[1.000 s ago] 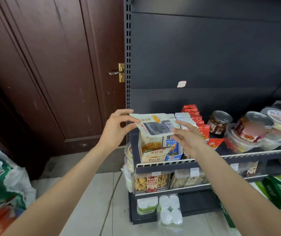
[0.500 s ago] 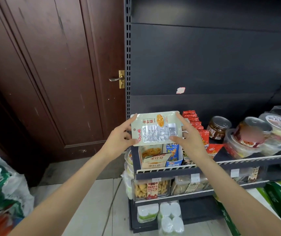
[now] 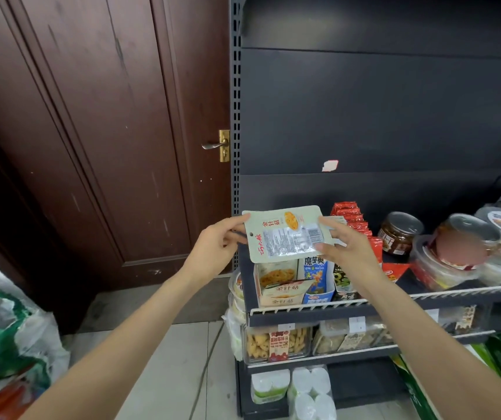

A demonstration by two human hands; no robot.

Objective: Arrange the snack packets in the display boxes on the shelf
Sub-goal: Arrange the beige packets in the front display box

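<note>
A pale green snack packet with its printed back towards me is held upright above the shelf's left end. My left hand pinches its left edge and my right hand pinches its right edge. Right under it stands a cream display box with an orange picture, its front flap folded out. Beside that box are a blue display box and a dark one. Both boxes are partly hidden by the packet and my right hand.
Red packets, a brown jar and lidded tubs fill the shelf to the right. Clear snack bins sit below. A wooden door is at left, filled bags on the floor.
The packet has been tipped from lying flat to standing upright with its back facing me, and both hands have risen slightly with it above the cream box.
</note>
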